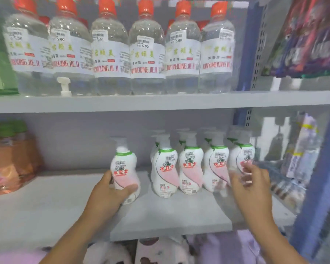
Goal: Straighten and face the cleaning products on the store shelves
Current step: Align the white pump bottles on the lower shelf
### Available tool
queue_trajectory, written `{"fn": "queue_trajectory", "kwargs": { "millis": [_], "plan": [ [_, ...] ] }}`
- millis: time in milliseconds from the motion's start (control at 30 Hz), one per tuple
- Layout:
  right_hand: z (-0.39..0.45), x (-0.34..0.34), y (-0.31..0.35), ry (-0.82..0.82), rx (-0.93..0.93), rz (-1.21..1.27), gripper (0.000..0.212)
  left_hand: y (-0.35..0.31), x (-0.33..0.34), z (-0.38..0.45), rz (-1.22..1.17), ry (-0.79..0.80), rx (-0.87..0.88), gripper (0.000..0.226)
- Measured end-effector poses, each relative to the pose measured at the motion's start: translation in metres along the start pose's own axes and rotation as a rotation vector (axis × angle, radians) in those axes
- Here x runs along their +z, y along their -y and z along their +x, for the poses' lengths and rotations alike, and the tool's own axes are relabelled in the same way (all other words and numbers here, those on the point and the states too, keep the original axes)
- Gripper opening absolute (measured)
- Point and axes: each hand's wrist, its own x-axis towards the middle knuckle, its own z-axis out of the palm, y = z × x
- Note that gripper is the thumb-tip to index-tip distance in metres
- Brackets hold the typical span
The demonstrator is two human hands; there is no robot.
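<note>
A grey metal store shelf unit fills the view. Its upper shelf [160, 101], above both hands, carries a row of large clear bottles with orange caps [111, 48], each with a white label and a price sticker. The lower shelf [46, 202] lies under the hands. Far to the left of the left hand stand orange bottles with green caps [6, 159]. Between the two hands stands a group of white pump bottles with pink and red labels [191, 168], upright and facing forward, with more behind them. The left hand [111, 195] grips a separate white pump bottle [124, 166], thumb curled across its lower front, fingers behind; this bottle stands apart, to the left of the group. The right hand [250, 181] is blurred, fingers loosely spread, fingertips touching the rightmost pump bottle [243, 159]. Right of it, past a blue upright [312, 187], hang packaged goods.
</note>
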Motion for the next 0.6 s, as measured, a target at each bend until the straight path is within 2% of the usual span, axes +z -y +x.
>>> {"fn": "queue_trajectory", "kwargs": {
  "millis": [67,167,267,333,433,600],
  "plan": [
    [0.023,-0.012,-0.014,-0.004,0.006,-0.053,0.044,-0.014,0.025,-0.018,-0.049,-0.055,-0.009,0.044],
    [0.043,-0.015,-0.029,0.103,0.019,-0.102,0.061,-0.029,0.051,-0.033,-0.066,-0.135,-0.013,0.046],
    [0.051,-0.015,-0.041,0.190,0.067,-0.104,0.094,-0.039,0.068,-0.043,-0.019,-0.155,-0.032,0.079],
    [0.054,-0.017,-0.047,0.223,0.109,-0.060,0.106,-0.043,0.075,-0.044,0.031,-0.198,-0.086,0.100],
    [0.052,-0.017,-0.052,0.289,0.170,0.017,0.111,-0.047,0.081,-0.042,0.108,-0.243,-0.125,0.113],
    [0.052,-0.015,-0.052,0.336,0.166,0.026,0.111,-0.048,0.082,-0.039,0.182,-0.268,-0.151,0.101]
  ]
}}
